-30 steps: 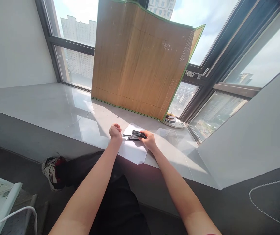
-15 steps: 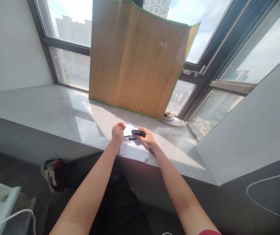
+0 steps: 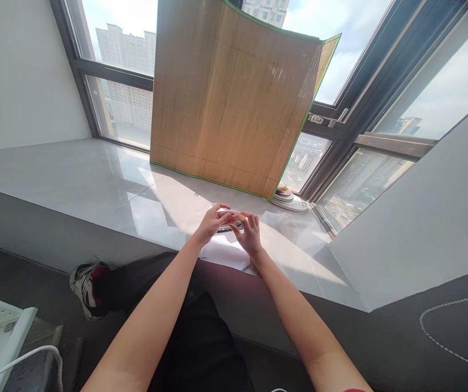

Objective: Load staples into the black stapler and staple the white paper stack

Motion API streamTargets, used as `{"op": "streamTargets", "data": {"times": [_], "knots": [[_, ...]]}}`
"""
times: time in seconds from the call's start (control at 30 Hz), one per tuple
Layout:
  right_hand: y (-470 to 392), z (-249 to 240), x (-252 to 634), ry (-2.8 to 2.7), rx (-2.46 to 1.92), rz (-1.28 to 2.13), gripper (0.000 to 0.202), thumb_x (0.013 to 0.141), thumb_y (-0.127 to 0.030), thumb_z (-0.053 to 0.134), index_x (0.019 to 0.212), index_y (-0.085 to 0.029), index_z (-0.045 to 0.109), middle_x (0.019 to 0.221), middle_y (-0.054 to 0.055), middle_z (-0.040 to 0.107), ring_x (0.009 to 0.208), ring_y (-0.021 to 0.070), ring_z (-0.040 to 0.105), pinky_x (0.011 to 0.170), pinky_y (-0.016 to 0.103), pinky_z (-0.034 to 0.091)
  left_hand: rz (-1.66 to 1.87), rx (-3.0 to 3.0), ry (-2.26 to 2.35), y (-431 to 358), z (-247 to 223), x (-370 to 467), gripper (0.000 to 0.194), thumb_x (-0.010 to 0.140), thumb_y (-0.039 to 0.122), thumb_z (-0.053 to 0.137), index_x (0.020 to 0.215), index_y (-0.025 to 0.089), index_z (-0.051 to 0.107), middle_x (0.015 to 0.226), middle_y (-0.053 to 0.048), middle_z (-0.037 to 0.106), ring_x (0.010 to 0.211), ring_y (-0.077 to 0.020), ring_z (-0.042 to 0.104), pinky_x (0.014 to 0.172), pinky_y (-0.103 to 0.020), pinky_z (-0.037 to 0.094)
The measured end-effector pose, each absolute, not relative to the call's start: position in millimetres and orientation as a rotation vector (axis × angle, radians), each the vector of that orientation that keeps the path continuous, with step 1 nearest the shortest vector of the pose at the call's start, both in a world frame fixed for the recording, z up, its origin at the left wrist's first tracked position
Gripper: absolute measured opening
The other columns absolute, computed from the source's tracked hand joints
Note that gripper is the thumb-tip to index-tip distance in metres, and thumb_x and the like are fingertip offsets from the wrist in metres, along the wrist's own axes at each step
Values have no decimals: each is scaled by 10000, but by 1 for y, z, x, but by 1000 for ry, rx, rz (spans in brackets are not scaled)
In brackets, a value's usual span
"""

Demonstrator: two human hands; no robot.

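Note:
My left hand and my right hand meet above a stapler. The fingers of both are bent into a pinch, tip near tip, and whatever small thing lies between them is too small or hidden to make out. Only a dark strip of the stapler shows under the hands; most of it is covered. Below it, white paper lies on the tiled window ledge, its near edge at the ledge's front.
The pale ledge runs left and right under the windows. A bamboo mat with green edging leans at the back. Several stacked round plates or discs sit behind to the right. Two tiny dark bits lie near the mat.
My right hand has let go of the black stapler and turned upward over it. My left hand has moved right, so the fingers of both hands now come together.

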State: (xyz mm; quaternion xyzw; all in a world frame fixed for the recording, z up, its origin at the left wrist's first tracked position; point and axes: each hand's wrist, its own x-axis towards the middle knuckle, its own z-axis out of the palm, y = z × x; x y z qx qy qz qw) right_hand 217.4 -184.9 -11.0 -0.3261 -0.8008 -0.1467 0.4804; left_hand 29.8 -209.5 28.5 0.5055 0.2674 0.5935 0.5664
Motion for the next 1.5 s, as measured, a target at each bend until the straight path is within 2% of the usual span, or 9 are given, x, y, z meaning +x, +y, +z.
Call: {"op": "streamTargets", "data": {"times": [0.4,0.53,0.7,0.87,1.03,1.13,1.27,1.4,1.5], "knots": [[-185,-12,219,-1862,-792,-479,178,1062,-250,623,1184,-255,753,1026,93,661,934,240,613,887,414,534,1255,1336,649,-219,34,34,606,840,592,874,1196,191,590,1009,-102,825,976,-246,786,999,-448,585],[-169,2,235,-1581,-963,-279,210,1054,-371,616,1103,-234,768,1010,85,660,935,242,622,911,432,532,1352,1261,779,-213,31,32,511,850,581,843,1079,193,601,954,-90,808,768,-181,746,740,-312,571],[-114,18,292,-1474,-1337,172,304,932,-437,682,1010,-170,805,950,91,744,850,225,655,830,357,524,1459,1181,823,-210,33,28,310,886,467,738,836,192,603,581,44,551,440,-57,335,456,-224,216],[-81,-3,343,-1429,-1837,313,209,793,-320,736,893,-162,829,864,106,803,849,264,736,759,305,535,1573,1080,849,-212,37,27,333,874,423,699,698,212,511,505,77,343,458,-66,236,465,-230,171],[-69,-22,355,-1413,-1896,309,292,833,-351,725,1032,-183,858,966,110,826,916,271,763,814,310,553,1625,1056,1056,-189,35,11,267,882,410,626,714,229,525,522,73,331,455,-91,265,464,-244,196],[-62,-25,354,-1448,-1943,303,275,859,-329,713,1048,-196,862,1016,123,824,1050,297,748,893,328,544,1518,1241,1439,-157,33,-13,180,897,337,565,777,227,641,573,21,497,515,-142,449,519,-273,342],[-56,-30,353,-1473,-1995,288,362,899,-293,667,1217,-210,819,1094,129,815,1163,313,716,941,346,532,1163,1653,2028,-101,26,-49,167,901,236,562,900,207,726,908,-101,741,909,-272,689,835,-374,531],[-57,-32,353,-1491,-2045,238,497,921,-300,634,1407,-221,701,1146,134,797,1201,311,694,924,340,532,986,2027,2109,-54,14,-69,404,923,177,529,1280,157,719,1368,-203,654,1305,-339,611,1093,-436,499],[-58,-32,353,-1506,-2062,232,516,930,-317,624,1436,-224,657,1144,133,791,1189,312,694,906,341,529,801,2152,2078,-34,2,-72,424,952,158,492,1312,151,715,1380,-203,650,1363,-344,576,1147,-444,462]]}}
